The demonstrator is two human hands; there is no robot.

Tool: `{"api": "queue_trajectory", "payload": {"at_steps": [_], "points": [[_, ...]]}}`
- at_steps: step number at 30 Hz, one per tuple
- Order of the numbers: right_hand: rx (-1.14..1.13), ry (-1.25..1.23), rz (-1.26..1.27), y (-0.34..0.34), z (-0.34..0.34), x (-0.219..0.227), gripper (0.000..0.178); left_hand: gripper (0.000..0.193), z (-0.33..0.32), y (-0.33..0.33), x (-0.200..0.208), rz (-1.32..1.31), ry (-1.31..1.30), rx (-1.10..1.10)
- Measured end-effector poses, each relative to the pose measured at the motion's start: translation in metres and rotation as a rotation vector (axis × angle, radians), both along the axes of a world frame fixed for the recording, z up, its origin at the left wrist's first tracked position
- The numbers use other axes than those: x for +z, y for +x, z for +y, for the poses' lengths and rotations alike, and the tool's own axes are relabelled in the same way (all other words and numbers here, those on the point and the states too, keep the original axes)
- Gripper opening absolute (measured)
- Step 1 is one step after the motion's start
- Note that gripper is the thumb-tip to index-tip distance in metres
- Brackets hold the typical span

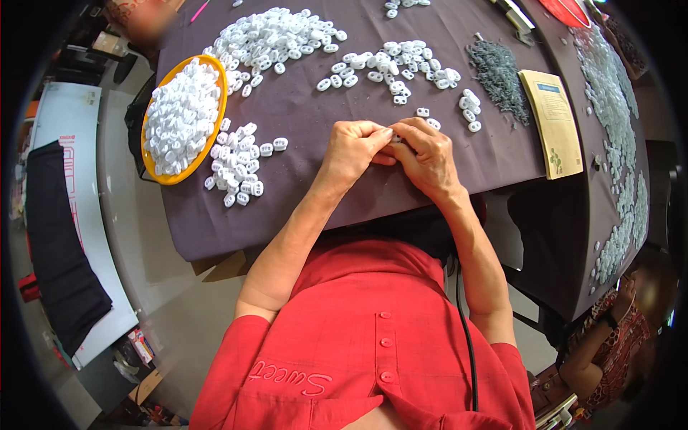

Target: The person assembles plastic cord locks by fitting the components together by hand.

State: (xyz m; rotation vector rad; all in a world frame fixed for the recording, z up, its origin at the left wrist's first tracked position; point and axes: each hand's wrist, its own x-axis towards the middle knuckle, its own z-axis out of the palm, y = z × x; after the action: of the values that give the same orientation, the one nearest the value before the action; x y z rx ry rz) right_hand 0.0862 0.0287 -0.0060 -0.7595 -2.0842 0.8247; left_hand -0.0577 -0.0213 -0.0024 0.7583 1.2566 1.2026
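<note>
My left hand and my right hand meet over the table's near part, fingertips pinched together. Between them shows a bit of a small white plastic piece, mostly covered by the fingers. Just beyond my right hand lie two loose white oval pieces with two holes, like cord locks. A scattered group of similar pieces spreads farther back, and a short row sits to the right. Left of my hands is a small heap of white pieces with dark openings.
An orange-rimmed tray heaped with white pieces stands at the left, beside a large white pile. Fine grey parts lie back right, near a tan booklet. Translucent pieces cover the right-hand table, where another person sits.
</note>
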Motion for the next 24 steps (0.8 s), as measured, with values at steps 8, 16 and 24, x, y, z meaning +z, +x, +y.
{"api": "queue_trajectory", "payload": {"at_steps": [8,16,24], "points": [[0.032,-0.011,0.058,-0.005,-0.003,-0.008,0.01,0.017,-0.01,-0.007,0.005,0.004,-0.069,0.006],[-0.012,-0.042,0.127,0.002,-0.004,0.003,0.016,0.018,-0.006,0.004,-0.006,0.017,0.007,0.016],[-0.551,0.083,-0.131,0.092,0.034,0.021,0.013,0.016,-0.009,-0.001,0.001,-0.043,-0.025,0.083]]}}
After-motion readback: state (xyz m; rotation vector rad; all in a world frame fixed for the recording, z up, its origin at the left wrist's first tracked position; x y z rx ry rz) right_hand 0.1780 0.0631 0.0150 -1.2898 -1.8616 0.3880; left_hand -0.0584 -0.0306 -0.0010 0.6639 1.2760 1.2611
